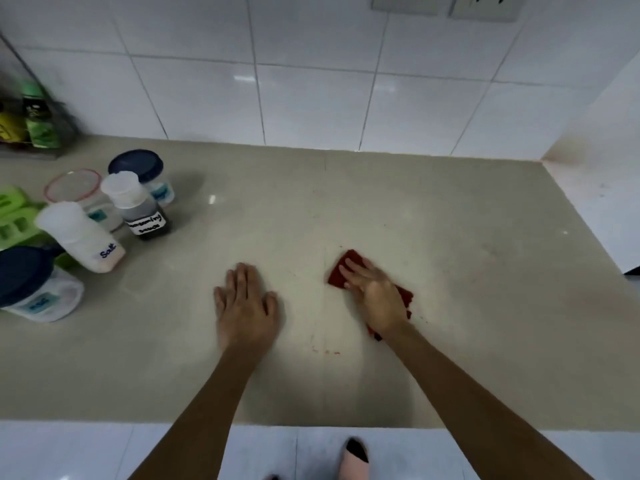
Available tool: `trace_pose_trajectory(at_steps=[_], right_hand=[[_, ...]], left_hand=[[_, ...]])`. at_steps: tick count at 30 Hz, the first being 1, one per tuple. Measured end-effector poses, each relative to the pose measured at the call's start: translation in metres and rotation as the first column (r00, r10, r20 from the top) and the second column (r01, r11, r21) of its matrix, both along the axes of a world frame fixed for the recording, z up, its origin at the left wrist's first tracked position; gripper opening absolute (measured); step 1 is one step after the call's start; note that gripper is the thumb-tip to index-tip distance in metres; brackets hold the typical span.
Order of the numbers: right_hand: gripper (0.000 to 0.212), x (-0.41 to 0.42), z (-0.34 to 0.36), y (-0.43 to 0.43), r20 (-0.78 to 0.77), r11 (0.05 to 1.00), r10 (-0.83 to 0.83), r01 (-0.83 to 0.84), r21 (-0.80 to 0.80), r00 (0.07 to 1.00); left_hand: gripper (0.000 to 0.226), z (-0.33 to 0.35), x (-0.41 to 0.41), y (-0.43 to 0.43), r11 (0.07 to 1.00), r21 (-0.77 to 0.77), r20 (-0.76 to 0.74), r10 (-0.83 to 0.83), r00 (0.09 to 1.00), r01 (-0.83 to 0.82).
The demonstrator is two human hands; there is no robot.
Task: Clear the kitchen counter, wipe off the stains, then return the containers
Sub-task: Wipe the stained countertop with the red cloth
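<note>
My right hand [375, 294] presses flat on a red cloth [337, 275] on the beige counter [450, 237], fingers pointing up-left. Small red stain specks [327, 351] lie just in front, near a seam in the counter. My left hand [246, 303] rests palm down on the counter, fingers apart, holding nothing. Several containers stand grouped at the left: a white "Salt" bottle [81, 237], a dark seasoning bottle [138, 209], a red-rimmed clear tub [74, 187], a blue-lidded jar [138, 168] and a second blue-lidded jar [34, 285] nearest the front edge.
A green plastic tray [14, 216] lies behind the containers at the far left. A wire rack with green bottles [38, 116] stands in the back left corner. White tiled walls close the back and right. The counter's front edge [104, 422] runs along the bottom, floor below.
</note>
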State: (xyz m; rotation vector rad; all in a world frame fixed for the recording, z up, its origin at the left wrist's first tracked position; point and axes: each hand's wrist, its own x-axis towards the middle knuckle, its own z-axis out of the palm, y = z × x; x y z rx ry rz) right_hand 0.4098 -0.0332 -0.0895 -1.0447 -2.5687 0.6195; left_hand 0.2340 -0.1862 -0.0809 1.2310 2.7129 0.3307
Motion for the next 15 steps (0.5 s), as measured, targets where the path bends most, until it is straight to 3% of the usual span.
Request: trace_pose_trajectory(at_steps=[6,8,12,15], right_hand=[[0.035,-0.046,0.007,0.057,-0.038,0.981,-0.193,0.193,-0.001,0.981],[0.035,-0.041,0.005,0.029,-0.052,0.993,-0.115,0.115,-0.006,0.992],[0.033,-0.016,0.002,-0.038,-0.097,0.979,0.199,-0.193,0.069,0.975],[0.033,-0.023,-0.003,-0.014,-0.123,0.947,0.321,-0.315,0.063,0.939]], left_hand=[[0.071,-0.001,-0.001,0.004,0.999,0.007,-0.008,0.032,0.999,-0.032],[0.071,-0.002,-0.001,0.004,0.999,0.009,0.0,0.042,0.999,-0.042],[0.069,-0.003,0.002,0.002,0.998,0.012,0.021,0.053,0.998,-0.054],[0.069,-0.002,0.003,0.004,0.997,0.014,0.026,0.071,0.997,-0.071]])
